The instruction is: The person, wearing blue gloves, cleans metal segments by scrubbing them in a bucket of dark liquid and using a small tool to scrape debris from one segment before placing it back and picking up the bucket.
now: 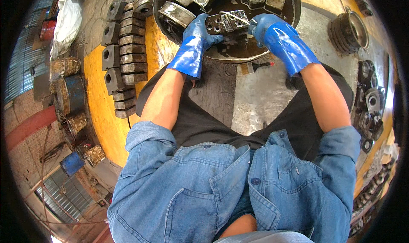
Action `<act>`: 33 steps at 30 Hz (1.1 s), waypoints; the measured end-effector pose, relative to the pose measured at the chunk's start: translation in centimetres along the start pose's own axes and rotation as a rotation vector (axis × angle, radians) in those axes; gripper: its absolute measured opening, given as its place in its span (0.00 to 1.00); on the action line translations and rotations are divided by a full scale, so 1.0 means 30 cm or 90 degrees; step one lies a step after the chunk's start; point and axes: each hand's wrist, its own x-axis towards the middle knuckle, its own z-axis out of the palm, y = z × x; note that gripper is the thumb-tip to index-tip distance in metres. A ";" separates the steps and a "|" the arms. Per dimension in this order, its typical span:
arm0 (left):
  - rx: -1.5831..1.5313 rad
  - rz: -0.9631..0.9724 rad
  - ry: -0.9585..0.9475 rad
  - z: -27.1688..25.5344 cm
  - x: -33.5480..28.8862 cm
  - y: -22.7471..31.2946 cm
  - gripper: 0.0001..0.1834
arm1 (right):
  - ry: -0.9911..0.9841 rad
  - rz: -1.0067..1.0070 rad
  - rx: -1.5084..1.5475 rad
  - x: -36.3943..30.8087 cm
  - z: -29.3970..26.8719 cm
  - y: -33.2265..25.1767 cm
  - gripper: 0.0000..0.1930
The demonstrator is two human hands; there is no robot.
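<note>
My left hand (pixel 197 32), in a blue rubber glove, is closed on the left end of an oily metal block (pixel 228 22) with several round holes. My right hand (pixel 265 29), gloved the same way, is closed on a thin pale rod (pixel 237 17) that lies across the block's upper face. What the rod ends in cannot be made out. Both hands are over a round black basin (pixel 251 57) of dark liquid. More wet metal pieces (pixel 175 14) lie along the basin's far side.
A paintbrush (pixel 254 67) lies on the floor by the basin's near rim. Left of me stand rows of metal blocks (pixel 133 51) on a yellow surface. To the right are stacked metal rings (pixel 348 31) and dark machine parts (pixel 371 100). A white sack (pixel 67 24) sits far left.
</note>
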 end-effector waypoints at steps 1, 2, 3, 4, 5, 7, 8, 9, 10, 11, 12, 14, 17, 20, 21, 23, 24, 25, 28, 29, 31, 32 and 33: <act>-0.006 0.001 0.007 0.007 0.004 0.001 0.54 | 0.014 -0.002 -0.007 -0.003 -0.006 0.005 0.13; -0.013 0.001 0.014 0.012 0.007 0.001 0.54 | 0.023 -0.005 -0.025 -0.002 -0.002 0.004 0.11; -0.010 0.007 0.018 0.017 0.008 0.000 0.54 | 0.032 -0.009 -0.043 0.000 0.007 -0.005 0.10; -0.007 0.013 0.022 0.021 0.008 -0.001 0.54 | 0.041 -0.012 -0.061 0.003 0.020 -0.013 0.10; -0.004 0.019 0.027 0.024 0.009 -0.004 0.54 | 0.051 -0.016 -0.079 0.006 0.034 -0.011 0.10; -0.018 0.037 0.019 0.036 0.029 -0.049 0.53 | -0.007 0.020 0.083 -0.002 0.055 -0.024 0.09; -0.017 0.039 0.029 0.042 0.029 -0.061 0.52 | 0.000 -0.011 0.098 0.000 0.065 -0.006 0.10; -0.016 0.041 0.039 0.051 0.031 -0.069 0.52 | 0.007 -0.041 0.113 0.002 0.074 0.017 0.10; -0.016 0.019 0.011 0.011 0.010 -0.002 0.50 | -0.002 -0.044 0.120 -0.016 0.045 0.029 0.11; -0.011 0.015 0.014 0.004 0.004 -0.006 0.50 | -0.014 -0.056 0.122 -0.027 0.014 0.021 0.12; -0.006 0.012 0.017 -0.004 -0.004 -0.010 0.49 | -0.029 -0.044 0.039 0.006 0.005 0.015 0.12; -0.004 0.013 0.015 0.002 0.005 -0.004 0.48 | 0.007 -0.016 -0.023 0.006 -0.014 0.005 0.12; -0.016 0.011 0.009 0.004 0.009 0.010 0.47 | 0.073 -0.004 -0.040 -0.033 0.025 -0.013 0.12; -0.035 0.011 0.009 -0.003 -0.006 0.011 0.46 | 0.045 0.019 0.027 -0.021 -0.012 0.007 0.14; -0.029 0.011 0.011 -0.005 -0.006 0.008 0.46 | 0.029 0.043 0.039 -0.021 -0.028 0.002 0.15; -0.014 0.014 0.020 -0.011 -0.007 0.019 0.46 | 0.010 0.037 0.037 0.020 -0.008 0.026 0.15; -0.005 0.013 0.028 -0.013 -0.012 0.025 0.46 | 0.005 0.033 0.011 0.036 0.008 0.036 0.15; 0.004 0.013 0.033 -0.013 -0.016 0.025 0.46 | 0.000 0.031 -0.014 0.040 0.028 0.038 0.15; -0.015 0.026 0.018 0.002 0.007 -0.004 0.47 | 0.055 -0.042 -0.071 -0.023 0.079 0.059 0.14; -0.006 0.009 0.025 0.002 -0.001 -0.002 0.48 | 0.074 -0.059 -0.109 -0.045 0.083 0.053 0.14; 0.022 0.000 0.037 0.006 -0.003 0.020 0.49 | 0.056 -0.055 -0.089 -0.040 0.089 0.064 0.13; 0.002 0.012 0.025 0.012 0.009 0.009 0.50 | 0.042 -0.041 -0.061 -0.022 0.081 0.067 0.13; -0.017 0.025 0.013 0.012 0.025 -0.007 0.50 | 0.027 -0.027 -0.032 -0.014 0.078 0.070 0.13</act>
